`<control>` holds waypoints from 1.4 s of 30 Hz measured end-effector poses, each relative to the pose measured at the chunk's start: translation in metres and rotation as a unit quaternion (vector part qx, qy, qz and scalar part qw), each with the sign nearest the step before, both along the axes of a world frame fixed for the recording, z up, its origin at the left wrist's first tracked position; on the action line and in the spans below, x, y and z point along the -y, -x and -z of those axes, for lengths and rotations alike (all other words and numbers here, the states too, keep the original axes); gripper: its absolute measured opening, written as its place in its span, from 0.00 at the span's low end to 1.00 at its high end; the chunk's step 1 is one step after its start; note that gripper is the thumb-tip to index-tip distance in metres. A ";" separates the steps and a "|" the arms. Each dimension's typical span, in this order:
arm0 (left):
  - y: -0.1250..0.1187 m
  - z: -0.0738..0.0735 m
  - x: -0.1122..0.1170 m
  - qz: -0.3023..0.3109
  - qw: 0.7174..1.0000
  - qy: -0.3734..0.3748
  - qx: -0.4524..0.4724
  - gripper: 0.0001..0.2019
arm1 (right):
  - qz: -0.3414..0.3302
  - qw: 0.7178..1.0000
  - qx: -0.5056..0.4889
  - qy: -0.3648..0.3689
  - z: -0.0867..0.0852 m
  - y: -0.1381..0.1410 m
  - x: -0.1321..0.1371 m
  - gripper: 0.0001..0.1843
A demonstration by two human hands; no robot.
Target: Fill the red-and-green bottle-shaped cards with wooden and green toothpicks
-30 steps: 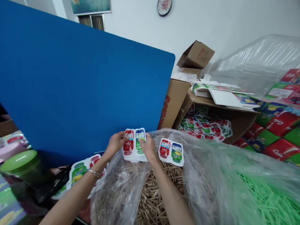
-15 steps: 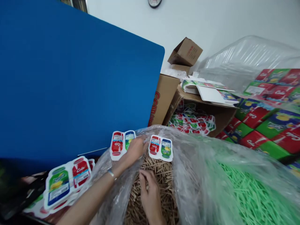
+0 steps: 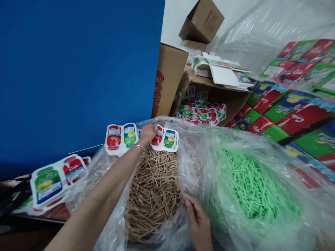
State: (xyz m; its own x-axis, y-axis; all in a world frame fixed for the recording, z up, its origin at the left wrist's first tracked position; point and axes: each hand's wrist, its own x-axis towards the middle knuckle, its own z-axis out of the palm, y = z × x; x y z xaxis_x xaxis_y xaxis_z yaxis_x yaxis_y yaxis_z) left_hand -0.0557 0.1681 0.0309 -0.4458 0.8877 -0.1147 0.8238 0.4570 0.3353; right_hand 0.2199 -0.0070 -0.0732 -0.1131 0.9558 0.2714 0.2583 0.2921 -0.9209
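My left hand point(image 3: 148, 133) reaches across to the far side of an opened clear plastic bag point(image 3: 192, 167) filled with thin brown sticks point(image 3: 154, 188). Its fingers are curled at the left edge of a small stack of Cola and Sprite printed cards point(image 3: 165, 138); the fingertips are partly hidden, so what they grip cannot be made out. Left of that hand lies another stack of the same printed cards point(image 3: 114, 140). At the bag's near right side, my right hand point(image 3: 198, 219) has its fingers bent and closed on the clear plastic.
On the right, another bag holds green sticks point(image 3: 251, 188). Printed cards point(image 3: 49, 183) lie at far left beneath a blue panel point(image 3: 78, 69). Behind stand a carton of cards point(image 3: 237, 99), a tall carton point(image 3: 170, 76) and stacked red and green boxes point(image 3: 293, 104).
My view has tilted down and turned right. My left hand has come closer to the right-hand card stack. My right hand has moved from over the brown sticks to the bag's right side.
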 end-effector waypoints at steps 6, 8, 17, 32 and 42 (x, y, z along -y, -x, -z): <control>-0.010 -0.012 0.019 0.034 0.992 -0.113 -0.038 0.11 | -0.035 0.998 0.057 -0.019 -0.004 -0.002 -0.003 0.13; -0.009 -0.021 0.031 0.053 0.983 -0.170 -0.034 0.11 | -0.053 0.996 0.067 -0.021 -0.005 -0.004 -0.005 0.13; -0.019 -0.036 0.169 0.063 0.899 -0.372 0.224 0.11 | -0.031 0.999 -0.025 0.030 -0.023 0.004 -0.005 0.18; -0.036 0.039 0.234 -0.183 0.782 -0.176 0.569 0.13 | -0.189 0.971 0.007 0.144 -0.022 0.059 0.006 0.12; -0.024 0.049 0.227 -0.267 0.736 -0.313 0.538 0.17 | -0.249 0.889 0.357 -0.143 0.033 0.071 0.073 0.21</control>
State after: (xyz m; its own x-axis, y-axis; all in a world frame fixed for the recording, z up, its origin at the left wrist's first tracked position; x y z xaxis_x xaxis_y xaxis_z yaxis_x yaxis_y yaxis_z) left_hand -0.0315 -0.0593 -0.0186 -0.7007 0.6477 -0.2992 -0.3132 0.0977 0.9447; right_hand 0.1490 -0.0801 -0.1065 -0.7439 0.6426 0.1834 0.5206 0.7294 -0.4438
